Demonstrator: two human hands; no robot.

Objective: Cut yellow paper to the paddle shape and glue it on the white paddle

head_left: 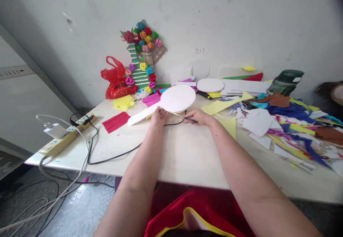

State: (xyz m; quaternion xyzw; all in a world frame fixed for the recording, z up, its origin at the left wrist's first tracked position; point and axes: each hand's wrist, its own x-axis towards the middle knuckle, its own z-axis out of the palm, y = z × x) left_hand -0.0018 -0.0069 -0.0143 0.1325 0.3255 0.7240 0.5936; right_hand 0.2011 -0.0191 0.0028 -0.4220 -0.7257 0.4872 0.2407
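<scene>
A white paddle-shaped foam cutout (171,100), a round disc with a long handle, lies on the table's middle. My left hand (158,115) rests on its handle where it meets the disc, fingers curled down on it. My right hand (199,117) is closed around a thin dark stick-like tool (184,117) whose tip points toward the disc's lower edge. A second white disc cutout (210,85) lies farther back.
A colourful paper-flower craft (142,56) and a red plastic bag (115,81) stand against the wall. Paper scraps (289,122) crowd the right side. A red paper piece (116,121), a power strip (66,135) with cables and a green jar (285,81) are also present.
</scene>
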